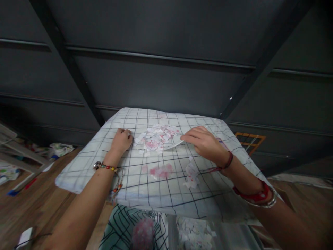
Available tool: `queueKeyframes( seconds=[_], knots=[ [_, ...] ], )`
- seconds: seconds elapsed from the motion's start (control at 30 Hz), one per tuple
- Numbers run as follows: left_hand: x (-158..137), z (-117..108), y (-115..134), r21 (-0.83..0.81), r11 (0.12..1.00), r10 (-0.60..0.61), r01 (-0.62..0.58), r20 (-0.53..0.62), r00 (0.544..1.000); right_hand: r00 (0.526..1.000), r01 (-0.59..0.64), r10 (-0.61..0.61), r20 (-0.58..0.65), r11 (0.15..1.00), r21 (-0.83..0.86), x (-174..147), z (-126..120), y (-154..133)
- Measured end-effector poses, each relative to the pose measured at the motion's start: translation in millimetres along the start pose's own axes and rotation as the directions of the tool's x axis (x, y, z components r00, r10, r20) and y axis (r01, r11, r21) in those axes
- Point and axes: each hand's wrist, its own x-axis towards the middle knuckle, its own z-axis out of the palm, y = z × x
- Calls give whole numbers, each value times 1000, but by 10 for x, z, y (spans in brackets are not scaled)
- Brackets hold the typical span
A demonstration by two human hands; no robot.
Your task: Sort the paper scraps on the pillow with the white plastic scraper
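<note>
A loose pile of torn white paper scraps [158, 137] with pink marks lies on the checked cloth of the table [130, 116]. My left hand [122, 139] rests on the cloth just left of the pile, fingers curled in and nothing visible in them. In a pinch, my right hand [201, 139] holds a flat white strip [173, 143], its far end slanting down to the pile's right edge; I cannot tell its material. Nearer me are a pink-stained patch [161, 171] and a smaller clump of scraps [191, 175].
Below the table's near edge, a clear plastic container [173, 231] has paper bits in it, beside a pinkish bundle [143, 232] on green patterned fabric [117, 222]. A dark panelled wall [161, 83] stands behind the table. A white frame [28, 166] is at left.
</note>
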Motion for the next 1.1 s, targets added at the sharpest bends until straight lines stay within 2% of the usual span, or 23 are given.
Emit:
queueKeyframes(
  seconds=[0.33, 0.53, 0.73, 1.0, 1.1],
  knots=[
    [-15, -9, 19, 10, 999, -41, 41, 18, 999, 973, 15, -8, -230, 999, 31, -59, 151, -32],
    [-4, 14, -33, 6, 1000, -13, 13, -1, 1000, 987, 16, 5, -158, 991, 133, -105, 168, -44],
    [18, 46, -78, 21, 999, 30, -30, -3, 1000, 967, -12, 36, -251, 995, 96, -160, 133, 28],
    [38, 48, -98, 22, 999, 38, -38, 3, 999, 976, -6, 13, -216, 999, 36, -203, 55, 144],
    [40, 47, -103, 16, 999, 42, -42, 6, 999, 966, -7, 14, -257, 1000, 28, -206, 64, 162]
  ],
)
